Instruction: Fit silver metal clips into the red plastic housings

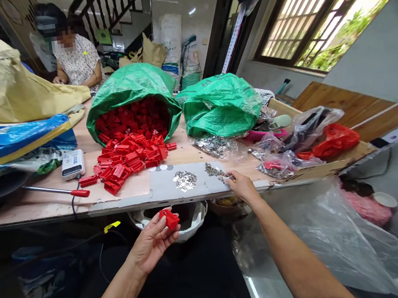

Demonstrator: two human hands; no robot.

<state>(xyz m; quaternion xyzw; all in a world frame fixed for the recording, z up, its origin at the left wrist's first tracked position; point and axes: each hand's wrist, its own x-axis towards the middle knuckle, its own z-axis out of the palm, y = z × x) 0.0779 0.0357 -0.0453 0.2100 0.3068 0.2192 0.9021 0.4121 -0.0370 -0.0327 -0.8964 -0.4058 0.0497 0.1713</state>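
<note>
Over the bin at the table's front edge, my left hand [155, 238] grips a small red plastic part [170, 219] between thumb and fingers. On the grey sheet [160, 188], my right hand [239, 186] reaches the near end of a heap of small dark metal pieces [213, 170]. Its fingers are drawn together there, and whatever they pinch is too small to make out. Left of that heap lies a pile of flat, shiny metal pieces [184, 180]. Many more red plastic parts [130, 158] spill from a green woven sack [131, 77] behind the sheet.
A second green sack [222, 104] stands right of the first, beside plastic bags and a cardboard tray [319, 170]. A white power bank [73, 164] and a red-handled tool [80, 193] lie left. Beneath the edge hangs a lined bin [194, 227]. Across the table sits another person [79, 62].
</note>
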